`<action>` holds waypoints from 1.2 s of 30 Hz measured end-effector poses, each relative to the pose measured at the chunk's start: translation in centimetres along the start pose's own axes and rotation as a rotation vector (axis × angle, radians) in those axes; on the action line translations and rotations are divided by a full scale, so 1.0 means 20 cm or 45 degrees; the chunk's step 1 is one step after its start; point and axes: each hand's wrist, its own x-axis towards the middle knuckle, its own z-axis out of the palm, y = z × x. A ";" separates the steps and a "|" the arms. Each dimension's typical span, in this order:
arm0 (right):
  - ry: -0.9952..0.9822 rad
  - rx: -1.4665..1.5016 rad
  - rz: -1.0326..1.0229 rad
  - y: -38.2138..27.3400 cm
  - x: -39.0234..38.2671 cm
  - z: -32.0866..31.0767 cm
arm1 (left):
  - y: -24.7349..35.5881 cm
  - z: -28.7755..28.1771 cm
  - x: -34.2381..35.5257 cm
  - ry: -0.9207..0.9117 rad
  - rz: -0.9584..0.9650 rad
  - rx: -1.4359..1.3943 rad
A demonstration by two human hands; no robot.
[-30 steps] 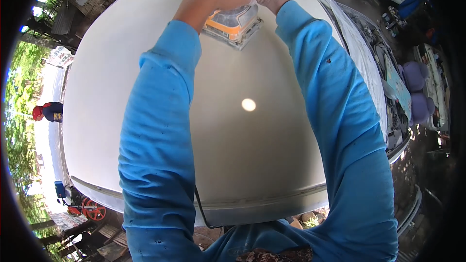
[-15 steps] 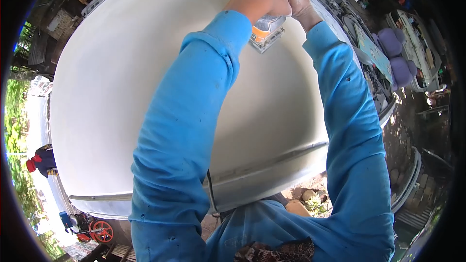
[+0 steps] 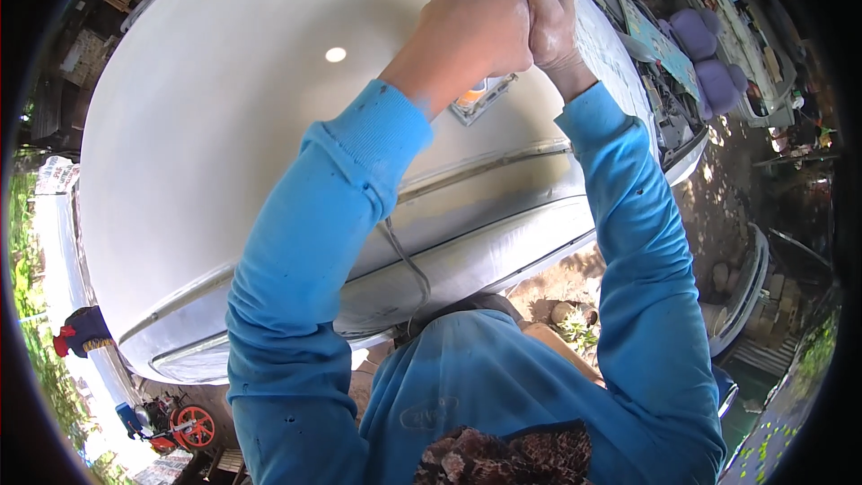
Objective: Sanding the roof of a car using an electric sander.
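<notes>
Both my hands are together at the top of the view over an orange-and-grey sander [image 3: 469,97], which rests with its flat, square-edged pad on a pale vehicle roof [image 3: 224,126]. My left hand [image 3: 471,29] is closed over the tool and hides most of it. Pressed against it from the right, my right hand [image 3: 549,13] has its fingers folded around the same grip, with dust on the skin. Only the sander's lower body and a pad corner show. A thin grey cord [image 3: 413,268] hangs over the roof's near edge beside my left sleeve.
My body stands close to the vehicle's near side. Right of the roof are exposed vehicle parts [image 3: 660,112], purple seats [image 3: 696,36] and a curved bumper-like piece [image 3: 750,292] on the ground. A red-wheeled motorcycle [image 3: 184,427] and a person in dark clothing [image 3: 85,332] are at left.
My hands and the sander have come nearer the roof's near edge. The view has shifted, showing more of the vehicle's side and the cord. A bright round spot now shows on the roof.
</notes>
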 end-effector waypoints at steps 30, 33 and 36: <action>-0.653 0.365 -0.291 -0.15 0.20 1.81 | -0.90 -0.74 -1.23 0.286 -0.694 0.164; -0.617 0.335 -0.267 -0.06 0.29 1.73 | -0.97 -0.69 -1.08 0.246 -0.597 0.179; -0.600 0.324 -0.217 0.00 0.35 1.56 | -0.94 -0.64 -0.93 0.278 -0.463 0.188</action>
